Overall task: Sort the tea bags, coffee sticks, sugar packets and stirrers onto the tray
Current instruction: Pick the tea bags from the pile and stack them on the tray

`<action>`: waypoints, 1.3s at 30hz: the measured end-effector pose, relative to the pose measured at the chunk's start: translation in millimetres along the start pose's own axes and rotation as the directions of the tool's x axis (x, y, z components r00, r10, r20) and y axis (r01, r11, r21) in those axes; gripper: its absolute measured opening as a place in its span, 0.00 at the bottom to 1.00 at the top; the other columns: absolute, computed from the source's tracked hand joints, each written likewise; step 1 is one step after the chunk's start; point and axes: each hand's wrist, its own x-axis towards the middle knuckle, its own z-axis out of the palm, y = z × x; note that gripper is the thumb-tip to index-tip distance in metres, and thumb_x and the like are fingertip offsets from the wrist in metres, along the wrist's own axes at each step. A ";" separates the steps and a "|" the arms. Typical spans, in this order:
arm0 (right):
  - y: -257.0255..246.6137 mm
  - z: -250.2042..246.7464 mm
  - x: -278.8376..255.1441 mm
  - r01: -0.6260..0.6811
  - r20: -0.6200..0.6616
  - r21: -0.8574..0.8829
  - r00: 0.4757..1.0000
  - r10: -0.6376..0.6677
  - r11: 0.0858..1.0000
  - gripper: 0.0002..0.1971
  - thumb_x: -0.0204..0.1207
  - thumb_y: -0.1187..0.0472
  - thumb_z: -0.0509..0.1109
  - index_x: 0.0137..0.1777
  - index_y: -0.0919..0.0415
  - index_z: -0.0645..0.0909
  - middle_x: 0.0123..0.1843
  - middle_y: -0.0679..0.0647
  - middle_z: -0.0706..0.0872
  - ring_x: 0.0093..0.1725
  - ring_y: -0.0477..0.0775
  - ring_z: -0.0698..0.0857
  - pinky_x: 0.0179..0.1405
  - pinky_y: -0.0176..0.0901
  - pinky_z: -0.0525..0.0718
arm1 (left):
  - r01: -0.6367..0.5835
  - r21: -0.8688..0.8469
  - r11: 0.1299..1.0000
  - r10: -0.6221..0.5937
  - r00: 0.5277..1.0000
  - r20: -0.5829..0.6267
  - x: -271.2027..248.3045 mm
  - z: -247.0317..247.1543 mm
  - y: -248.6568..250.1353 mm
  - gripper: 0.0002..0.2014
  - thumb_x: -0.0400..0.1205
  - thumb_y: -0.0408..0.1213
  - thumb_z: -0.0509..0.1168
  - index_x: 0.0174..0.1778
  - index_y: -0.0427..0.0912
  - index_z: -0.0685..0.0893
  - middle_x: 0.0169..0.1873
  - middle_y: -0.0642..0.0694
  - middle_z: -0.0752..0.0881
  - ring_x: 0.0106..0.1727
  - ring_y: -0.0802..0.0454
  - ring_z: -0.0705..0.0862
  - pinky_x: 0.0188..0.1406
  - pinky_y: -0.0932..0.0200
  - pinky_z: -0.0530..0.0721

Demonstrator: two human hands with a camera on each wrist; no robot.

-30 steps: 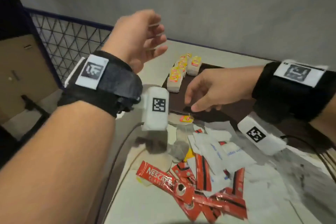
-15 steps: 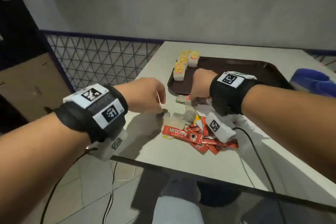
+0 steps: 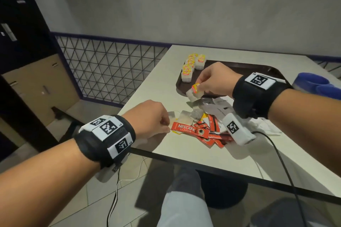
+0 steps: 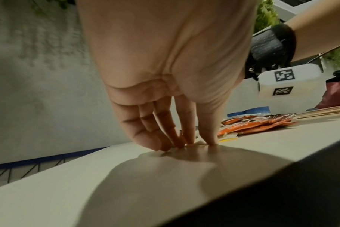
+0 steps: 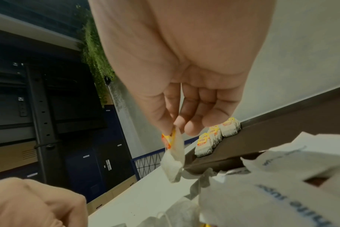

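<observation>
Meanwhile, right hand (image 3: 214, 79) pinching tea bag (image 5: 174, 155); left hand (image 3: 147, 118) fingertips down on another.

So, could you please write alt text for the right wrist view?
The right hand pinches a tea bag by its yellow tag, dangling it above the table beside a brown tray holding a row of tea bags. White sugar packets fill the foreground.
</observation>
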 end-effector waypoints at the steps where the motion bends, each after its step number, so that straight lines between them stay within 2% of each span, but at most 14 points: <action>1: -1.1 -2.3 -4.4 0.013 0.007 0.000 1.000 -0.013 1.000 0.01 0.77 0.64 0.78 0.47 0.58 0.90 0.42 0.53 0.89 0.40 0.48 0.86 0.33 0.36 0.80 | 0.003 0.004 1.000 -0.003 1.000 -0.012 -0.2 0.9 -0.9 0.08 0.82 0.48 0.73 0.50 0.51 0.95 0.41 0.56 0.89 0.44 0.54 0.85 0.37 0.63 0.73; 6: -0.1 -12.6 -21.5 -0.001 0.100 0.046 0.995 -0.003 0.999 0.02 0.83 0.62 0.72 0.51 0.59 0.85 0.48 0.56 0.88 0.43 0.50 0.86 0.36 0.38 0.86 | 0.023 0.119 0.993 -0.017 0.999 -0.046 -4.6 5.5 1.5 0.10 0.86 0.44 0.66 0.54 0.52 0.94 0.49 0.52 0.91 0.50 0.48 0.86 0.47 0.54 0.84; 9: 2.0 -17.8 -33.5 0.053 0.113 0.043 0.992 -0.058 0.998 0.01 0.83 0.62 0.73 0.51 0.58 0.85 0.48 0.55 0.90 0.39 0.47 0.88 0.33 0.36 0.87 | 0.058 0.152 0.987 -0.047 0.996 -0.070 -5.1 -0.1 5.0 0.11 0.87 0.45 0.64 0.54 0.51 0.92 0.49 0.51 0.89 0.50 0.49 0.84 0.43 0.56 0.78; 13: 7.3 -24.6 -46.8 0.104 0.086 0.080 0.990 -0.111 0.991 0.05 0.81 0.62 0.76 0.54 0.57 0.84 0.42 0.58 0.92 0.33 0.48 0.91 0.26 0.37 0.85 | 0.201 -0.180 0.963 -0.227 0.964 -0.136 0.1 -18.0 2.7 0.11 0.87 0.50 0.66 0.46 0.48 0.88 0.42 0.52 0.88 0.45 0.51 0.85 0.35 0.60 0.74; 15: 11.6 -26.0 -52.5 0.099 0.062 0.098 0.992 -0.106 0.990 0.08 0.81 0.62 0.76 0.57 0.55 0.82 0.41 0.59 0.91 0.33 0.50 0.92 0.23 0.37 0.83 | 0.243 -0.481 0.842 -0.343 0.930 -0.131 6.6 -24.8 -1.0 0.09 0.86 0.43 0.68 0.45 0.42 0.88 0.43 0.47 0.90 0.46 0.46 0.87 0.36 0.58 0.81; 17: 15.5 -27.0 -58.5 0.101 0.050 0.119 0.993 -0.107 0.988 0.11 0.80 0.63 0.77 0.59 0.55 0.82 0.40 0.61 0.91 0.33 0.52 0.92 0.22 0.39 0.84 | 0.257 -0.733 0.630 -0.439 0.896 -0.063 11.5 -29.8 -1.2 0.07 0.85 0.38 0.69 0.46 0.38 0.88 0.49 0.40 0.92 0.51 0.44 0.90 0.43 0.52 0.88; 20: 20.8 -29.0 -65.4 0.107 0.058 0.134 0.992 -0.115 0.985 0.13 0.78 0.65 0.79 0.59 0.56 0.82 0.41 0.62 0.92 0.34 0.52 0.91 0.27 0.41 0.88 | 0.210 -0.906 0.368 -0.483 0.875 0.007 14.0 -37.9 9.0 0.04 0.84 0.33 0.67 0.49 0.37 0.87 0.49 0.38 0.91 0.49 0.45 0.90 0.51 0.48 0.91; 23: 24.9 -34.1 -71.3 0.122 0.038 0.167 0.991 -0.130 0.978 0.12 0.76 0.65 0.80 0.56 0.56 0.83 0.42 0.59 0.92 0.30 0.44 0.87 0.29 0.39 0.85 | 0.124 -0.978 0.166 -0.467 0.884 0.033 13.2 -46.6 25.5 0.10 0.84 0.30 0.64 0.58 0.31 0.85 0.49 0.32 0.92 0.45 0.41 0.91 0.55 0.44 0.92; 25: 24.9 -39.2 -77.3 0.148 -0.001 0.195 0.989 -0.151 0.970 0.10 0.77 0.67 0.79 0.53 0.59 0.82 0.40 0.60 0.91 0.27 0.41 0.84 0.29 0.40 0.83 | 0.105 -0.990 0.089 -0.425 0.903 0.058 10.9 -50.2 38.8 0.13 0.86 0.31 0.63 0.64 0.29 0.83 0.54 0.29 0.92 0.48 0.38 0.92 0.53 0.46 0.93; 30: 16.0 -55.7 -104.3 0.170 -0.065 0.253 0.985 -0.159 0.952 0.04 0.78 0.71 0.74 0.46 0.62 0.87 0.42 0.62 0.91 0.26 0.40 0.81 0.30 0.40 0.83 | 0.091 -0.995 0.045 -0.304 0.950 0.073 4.6 -54.8 77.5 0.12 0.90 0.36 0.63 0.63 0.31 0.83 0.52 0.32 0.94 0.57 0.34 0.93 0.47 0.53 0.93; 32: 13.9 -57.0 -117.1 0.224 -0.176 0.126 0.964 -0.200 0.966 0.06 0.77 0.66 0.74 0.42 0.56 0.89 0.37 0.53 0.91 0.30 0.41 0.83 0.33 0.38 0.83 | 0.087 -0.996 0.008 -0.286 0.955 0.081 2.2 -54.2 90.4 0.15 0.91 0.37 0.64 0.66 0.29 0.82 0.53 0.32 0.93 0.55 0.35 0.94 0.47 0.53 0.94; 34: 12.6 -57.3 -131.1 0.280 -0.287 -0.142 0.906 -0.311 0.949 0.05 0.77 0.57 0.73 0.40 0.52 0.88 0.33 0.46 0.87 0.33 0.44 0.82 0.34 0.36 0.81 | 0.082 -0.996 -0.029 -0.281 0.956 0.086 0.0 -52.7 101.4 0.15 0.90 0.36 0.64 0.67 0.28 0.82 0.53 0.32 0.94 0.56 0.35 0.94 0.47 0.54 0.94; 36: 11.4 -58.0 -144.9 0.309 -0.287 -0.440 0.842 -0.458 0.844 0.11 0.80 0.47 0.68 0.42 0.53 0.84 0.36 0.45 0.82 0.36 0.46 0.79 0.37 0.43 0.81 | 0.070 -0.996 -0.058 -0.284 0.955 0.084 -2.5 -50.6 110.7 0.14 0.89 0.35 0.65 0.65 0.29 0.84 0.50 0.34 0.94 0.53 0.36 0.94 0.48 0.54 0.94; 39: 10.6 -59.9 -163.6 0.362 -0.226 -0.642 0.753 -0.618 0.676 0.21 0.83 0.38 0.59 0.44 0.53 0.81 0.39 0.48 0.80 0.37 0.50 0.78 0.34 0.49 0.81 | 0.060 -0.995 -0.081 -0.286 0.955 0.081 -7.2 -46.3 123.0 0.11 0.90 0.36 0.65 0.61 0.32 0.85 0.47 0.35 0.95 0.45 0.43 0.94 0.48 0.54 0.95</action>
